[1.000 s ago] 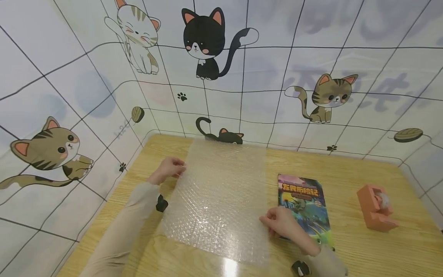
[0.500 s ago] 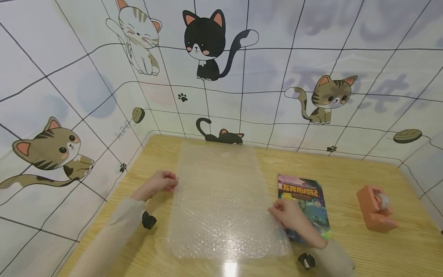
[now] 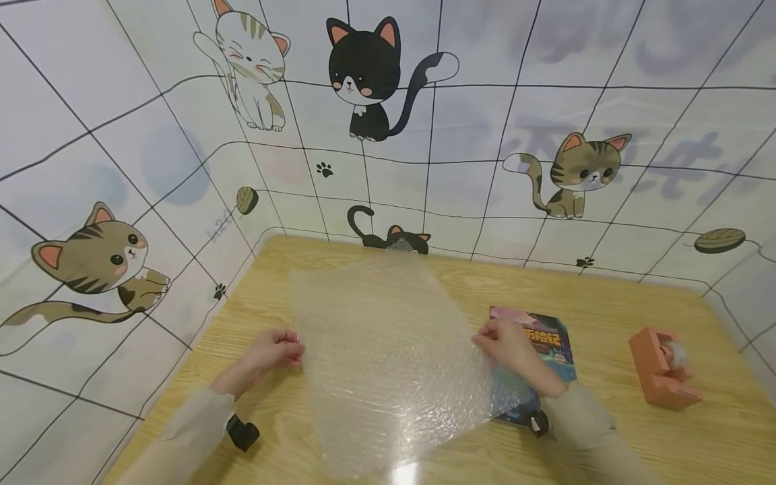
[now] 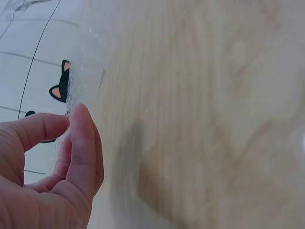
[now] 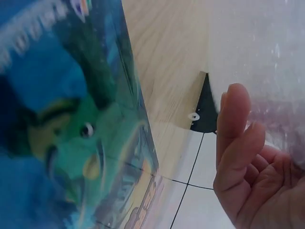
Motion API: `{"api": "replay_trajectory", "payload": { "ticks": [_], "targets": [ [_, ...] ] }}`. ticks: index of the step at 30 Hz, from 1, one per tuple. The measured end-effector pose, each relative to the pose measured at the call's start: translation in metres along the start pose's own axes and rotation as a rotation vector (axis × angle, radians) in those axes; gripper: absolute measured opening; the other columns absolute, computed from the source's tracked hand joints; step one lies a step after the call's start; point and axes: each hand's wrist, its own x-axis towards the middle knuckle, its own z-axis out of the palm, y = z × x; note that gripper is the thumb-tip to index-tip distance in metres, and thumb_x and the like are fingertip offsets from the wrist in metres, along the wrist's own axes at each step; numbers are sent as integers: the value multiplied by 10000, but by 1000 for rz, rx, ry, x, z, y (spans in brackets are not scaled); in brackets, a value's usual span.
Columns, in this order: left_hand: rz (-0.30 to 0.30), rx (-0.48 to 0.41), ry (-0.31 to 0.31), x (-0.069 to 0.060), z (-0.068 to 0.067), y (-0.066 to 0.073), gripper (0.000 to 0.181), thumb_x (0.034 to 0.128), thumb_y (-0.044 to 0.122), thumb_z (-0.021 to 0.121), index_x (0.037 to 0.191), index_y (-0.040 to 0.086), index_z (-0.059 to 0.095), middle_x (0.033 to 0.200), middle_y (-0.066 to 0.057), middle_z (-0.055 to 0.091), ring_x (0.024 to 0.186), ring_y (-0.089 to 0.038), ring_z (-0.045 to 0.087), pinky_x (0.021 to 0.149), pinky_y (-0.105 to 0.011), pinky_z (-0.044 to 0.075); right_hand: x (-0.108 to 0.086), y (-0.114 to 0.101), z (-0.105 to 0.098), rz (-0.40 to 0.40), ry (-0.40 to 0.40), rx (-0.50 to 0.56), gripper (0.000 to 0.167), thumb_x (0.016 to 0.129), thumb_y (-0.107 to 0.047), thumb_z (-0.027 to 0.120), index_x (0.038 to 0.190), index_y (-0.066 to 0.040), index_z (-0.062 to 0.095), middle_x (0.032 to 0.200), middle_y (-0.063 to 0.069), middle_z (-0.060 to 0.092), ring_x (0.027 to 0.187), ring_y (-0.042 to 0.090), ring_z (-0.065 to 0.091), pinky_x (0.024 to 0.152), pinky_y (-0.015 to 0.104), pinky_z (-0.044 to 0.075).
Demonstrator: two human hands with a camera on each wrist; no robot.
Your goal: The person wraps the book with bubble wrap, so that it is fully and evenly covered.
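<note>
A clear sheet of bubble wrap [image 3: 388, 350] is spread between both hands above the wooden table, turned at an angle. My left hand [image 3: 269, 353] pinches its left edge between thumb and fingers; the left wrist view shows my left hand [image 4: 59, 162] with the film's edge at the fingertips. On the other side my right hand [image 3: 512, 347] pinches the right edge, above a colourful book [image 3: 552, 337]. The right wrist view has the right hand [image 5: 252, 162] at the bubble wrap [image 5: 267, 52], with the book [image 5: 71, 119] beside it. One corner of the sheet overlaps the book's lower part.
An orange tape dispenser [image 3: 663, 367] with a roll in it stands at the right of the wooden table [image 3: 606, 310]. A wall covering with printed cats [image 3: 364, 81] rises directly behind the table and on its left side.
The bubble wrap has come toward me and rotated, its far edge now slanting. My left hand has moved nearer and slightly left; my right hand has shifted right and up over the book.
</note>
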Motion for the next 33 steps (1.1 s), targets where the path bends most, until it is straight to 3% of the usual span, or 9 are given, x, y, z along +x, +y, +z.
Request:
{"api": "replay_trajectory", "payload": {
  "ticks": [6,12,15,23,33],
  "targets": [
    [-10,-58,-3,-15,8,-6,54,878,-8,570,893,-24,520,753,-42,586,669,-113,607,628,-251,546,17,11,-1,-33,2,-7,113,867,-43,643,769,13,653,497,-24,480,392,75,403,373,230,334],
    [-7,-106,-83,-29,16,-13,43,886,10,567,884,3,525,756,-31,605,696,-108,616,645,-246,545,31,17,-5,66,-41,-14,141,903,-140,620,836,-17,639,570,17,540,460,119,466,399,268,383],
    [-8,-120,-102,-34,22,-16,43,886,11,569,876,3,528,764,-34,611,704,-112,623,656,-251,548,37,21,-7,65,-31,-30,146,902,-158,625,841,-27,645,598,15,552,485,123,457,426,270,373],
    [-47,-159,-72,-41,32,-22,55,883,0,567,847,13,527,769,-36,606,713,-107,622,661,-239,542,48,27,-8,61,-29,-47,164,892,-185,644,813,-42,655,573,17,544,467,110,420,439,257,344],
    [-47,-156,-73,-45,41,-25,67,884,4,572,832,21,532,751,-36,619,710,-114,635,665,-244,549,54,32,-8,56,-49,-48,175,894,-200,640,813,-45,652,546,9,541,441,106,416,415,251,334]
  ]
}}
